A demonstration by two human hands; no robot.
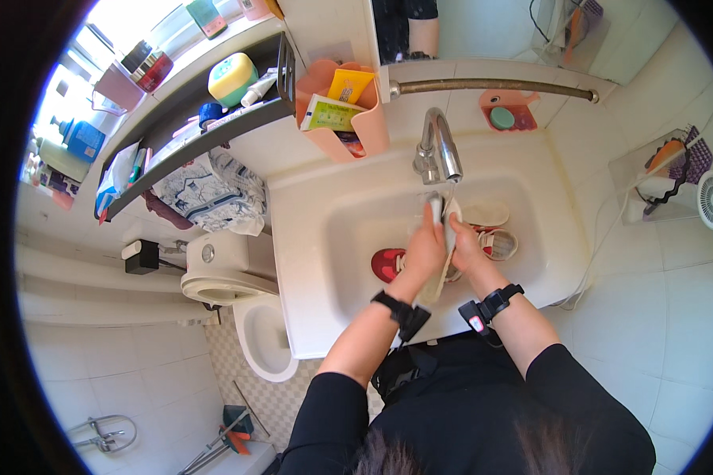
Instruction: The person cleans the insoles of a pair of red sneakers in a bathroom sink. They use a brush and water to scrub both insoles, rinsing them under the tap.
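Under the chrome faucet [438, 148], both hands meet over a white sink basin [350, 208]. My left hand [425, 252] grips a grey and white object, perhaps a brush, whose kind I cannot tell. My right hand [468, 246] is closed on a long, flat, pale piece, possibly an insole, held on edge against it. Water appears to run from the spout onto them. A red shoe [386, 265] lies in the basin left of my left hand, partly hidden. Right of my right hand are another red and white shoe [500, 243] and a pale insole [486, 214].
A pink holder [374, 127] with tubes stands at the sink's back left corner. A black shelf [202, 148] with toiletries is on the left, above a toilet [267, 338]. A pink soap dish [524, 116] sits behind the basin. A white cable [606, 225] hangs along the right wall.
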